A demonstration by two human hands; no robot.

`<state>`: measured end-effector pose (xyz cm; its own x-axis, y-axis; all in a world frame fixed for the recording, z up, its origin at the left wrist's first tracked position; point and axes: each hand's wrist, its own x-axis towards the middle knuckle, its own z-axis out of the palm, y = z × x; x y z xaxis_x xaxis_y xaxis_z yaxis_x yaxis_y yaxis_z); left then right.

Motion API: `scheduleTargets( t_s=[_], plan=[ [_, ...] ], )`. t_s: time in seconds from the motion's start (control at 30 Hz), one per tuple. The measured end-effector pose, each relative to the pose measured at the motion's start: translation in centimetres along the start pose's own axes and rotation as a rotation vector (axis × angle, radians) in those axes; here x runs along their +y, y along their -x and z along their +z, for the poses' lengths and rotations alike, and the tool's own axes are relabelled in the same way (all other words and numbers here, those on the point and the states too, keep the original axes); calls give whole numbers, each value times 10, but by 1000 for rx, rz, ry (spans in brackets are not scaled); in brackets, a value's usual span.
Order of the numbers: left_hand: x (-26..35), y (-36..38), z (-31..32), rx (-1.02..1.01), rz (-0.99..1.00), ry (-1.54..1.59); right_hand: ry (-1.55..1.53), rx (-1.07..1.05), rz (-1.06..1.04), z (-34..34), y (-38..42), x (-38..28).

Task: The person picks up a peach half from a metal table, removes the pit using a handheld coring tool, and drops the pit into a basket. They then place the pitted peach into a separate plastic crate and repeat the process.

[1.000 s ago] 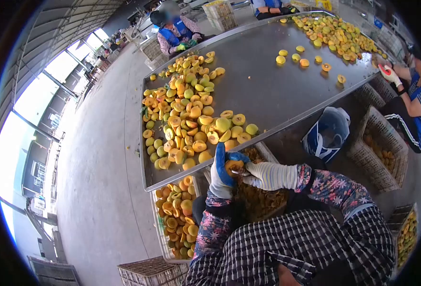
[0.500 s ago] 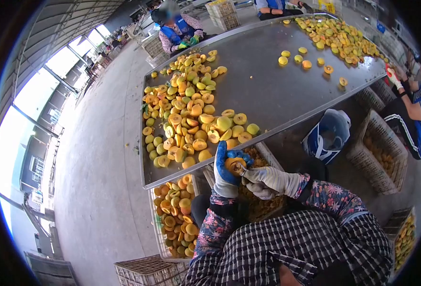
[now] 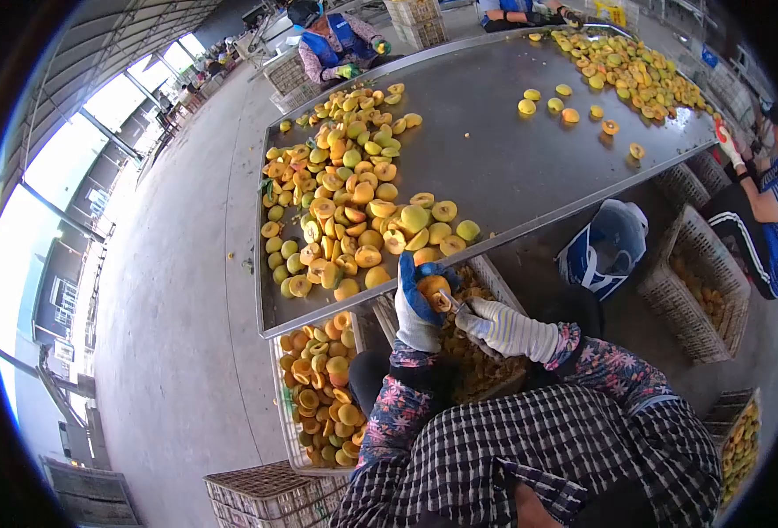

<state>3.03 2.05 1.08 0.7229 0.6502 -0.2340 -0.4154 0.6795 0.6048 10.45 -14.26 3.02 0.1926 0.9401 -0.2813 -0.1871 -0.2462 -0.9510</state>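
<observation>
My left hand (image 3: pixel 416 315), in a white glove with blue-coated fingers, is closed around a yellow peach half (image 3: pixel 432 289), cut face toward my right hand. My right hand (image 3: pixel 510 332), in a pale striped glove, grips a small metal pitting tool (image 3: pixel 451 302) whose tip meets the middle of the cut face. The tool's handle is hidden in my fingers. Both hands are just off the near edge of the metal table (image 3: pixel 477 106), above a crate (image 3: pixel 501 286) of brownish scraps. Halved peaches (image 3: pixel 341 207) lie heaped on the table's left side.
A crate of peach halves (image 3: pixel 323 396) stands left of my legs, near a stacked crate (image 3: pixel 266 493). To the right are a blue-and-white bucket (image 3: pixel 602 251) and another crate (image 3: pixel 701 286). Co-workers sit around the table, one at the far left (image 3: pixel 341 44).
My right hand has drawn back slightly and turned, so more of the metal tool shows against the peach half. The far-left co-worker's hands have moved apart.
</observation>
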Motion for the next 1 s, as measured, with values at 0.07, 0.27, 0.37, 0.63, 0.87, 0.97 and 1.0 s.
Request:
scheduleTargets(
  t_s=[0.07, 0.27, 0.37, 0.63, 0.87, 0.97, 1.0],
  plan=[
    [-3, -6, -11, 17, -14, 58, 182, 1, -4, -4, -3, 5],
    [0, -8, -24, -9, 2, 108, 995, 46, -175, -18, 0, 21],
    [4, -3, -16, 37, 54, 93, 1195, -46, -35, -30, 4, 25],
    [-3, 0, -12, -66, 181, -265, 1092, 356, -485, -9, -2, -11],
    [14, -3, -28, 82, 172, 25, 1372, 135, -15, -29, 12, 14],
    [29, 4, -32, 131, 226, -13, 1358, 131, -9, -32, 13, 21],
    [42, 9, -34, 150, 268, -45, 1331, 133, -39, -32, 14, 21]
  ],
)
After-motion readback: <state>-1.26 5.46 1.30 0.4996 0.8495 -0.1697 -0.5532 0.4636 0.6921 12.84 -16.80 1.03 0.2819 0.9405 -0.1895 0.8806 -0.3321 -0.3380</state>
